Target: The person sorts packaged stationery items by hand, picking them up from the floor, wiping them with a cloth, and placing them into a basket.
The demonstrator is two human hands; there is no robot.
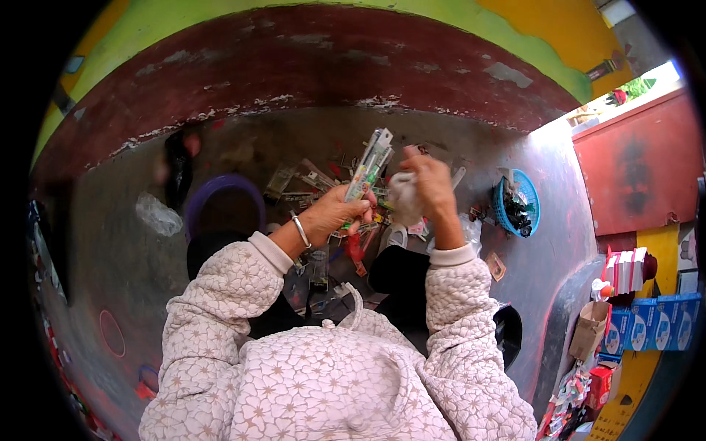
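My left hand (pixel 338 217), with a silver bracelet at its wrist, is closed round a long clear plastic package (pixel 370 163) with green and coloured print. The package tilts upward, its far end pointing away from me. Just to its right, my right hand (pixel 432 184) grips a crumpled whitish cloth (pixel 404 197), slightly smeared by motion and apart from the package. Beneath both hands, a heap of mixed small items (pixel 316 178) lies on the floor, with clear packs and red scraps among it. Most of the single pieces are too small to tell.
A purple basin (pixel 193 213) stands on the left beside a clear plastic bag (pixel 158 215). On the right sits a blue basket (pixel 535 206) holding dark things. Blue boxes (pixel 638 328) and a brown paper bag (pixel 588 331) line the right edge. A dark red wall (pixel 331 66) runs across the far side.
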